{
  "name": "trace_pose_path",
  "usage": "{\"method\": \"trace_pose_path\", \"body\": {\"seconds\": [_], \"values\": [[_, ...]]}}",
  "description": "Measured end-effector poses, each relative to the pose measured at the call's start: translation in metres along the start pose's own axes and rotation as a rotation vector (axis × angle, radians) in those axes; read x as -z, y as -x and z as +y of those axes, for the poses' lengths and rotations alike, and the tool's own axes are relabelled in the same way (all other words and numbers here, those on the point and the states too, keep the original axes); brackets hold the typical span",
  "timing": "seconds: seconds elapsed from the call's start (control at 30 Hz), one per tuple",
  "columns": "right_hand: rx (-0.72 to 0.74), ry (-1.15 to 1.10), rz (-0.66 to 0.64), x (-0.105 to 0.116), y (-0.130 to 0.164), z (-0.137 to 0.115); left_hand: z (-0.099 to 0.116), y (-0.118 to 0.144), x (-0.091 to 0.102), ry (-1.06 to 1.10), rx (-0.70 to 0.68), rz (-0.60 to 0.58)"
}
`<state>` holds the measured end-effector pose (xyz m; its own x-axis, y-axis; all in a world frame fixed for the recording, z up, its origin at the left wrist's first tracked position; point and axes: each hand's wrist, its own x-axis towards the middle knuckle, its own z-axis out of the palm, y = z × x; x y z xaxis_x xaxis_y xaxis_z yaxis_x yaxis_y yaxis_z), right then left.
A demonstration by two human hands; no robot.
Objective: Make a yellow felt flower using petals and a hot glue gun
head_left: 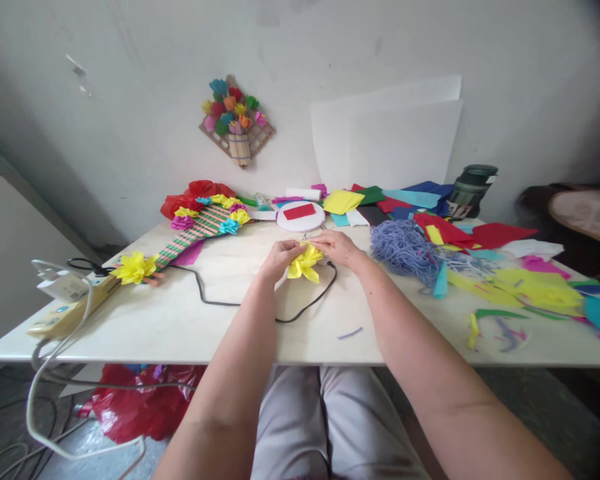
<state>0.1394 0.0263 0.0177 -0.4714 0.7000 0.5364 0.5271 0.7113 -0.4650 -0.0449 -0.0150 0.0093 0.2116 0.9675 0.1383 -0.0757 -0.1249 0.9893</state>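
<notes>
A yellow paper flower (305,264) is held over the middle of the table between my two hands. My left hand (281,259) pinches its left edge. From the right, my right hand (339,248) grips its upper edge with fingers closed. Just beyond my hands lies a white oval disc (313,220) with a red rectangle (300,211) on it. A black cable (305,311) curves on the tabletop below the flower. At the left rests a woven guitar-like craft (195,235) trimmed with paper flowers, a larger yellow flower (136,267) at its lower end.
To the right sit a tangled purple yarn pile (403,250), coloured paper sheets (350,202), yellow scraps (540,290) and a dark green jar (473,190). A power strip (70,310) with plugs lies at the left edge. A flower decoration (237,123) hangs on the wall.
</notes>
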Motion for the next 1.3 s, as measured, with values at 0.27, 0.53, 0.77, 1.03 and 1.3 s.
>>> {"method": "trace_pose_path", "body": {"seconds": [0.27,0.53,0.77,1.03,1.3], "values": [[0.022,0.091,-0.038,0.002,0.001,-0.003,-0.002,-0.001,0.001,0.081,0.018,-0.001],[0.031,0.217,-0.075,0.005,0.003,-0.011,0.002,0.001,-0.003,0.172,0.038,0.070],[0.039,0.311,-0.085,0.007,0.004,-0.018,0.004,0.000,-0.006,0.187,0.043,0.129],[0.051,0.319,-0.068,0.008,0.005,-0.022,0.001,-0.003,-0.005,0.179,0.038,0.141],[0.066,0.264,-0.032,0.007,0.004,-0.020,0.005,0.000,-0.007,0.169,0.044,0.153]]}}
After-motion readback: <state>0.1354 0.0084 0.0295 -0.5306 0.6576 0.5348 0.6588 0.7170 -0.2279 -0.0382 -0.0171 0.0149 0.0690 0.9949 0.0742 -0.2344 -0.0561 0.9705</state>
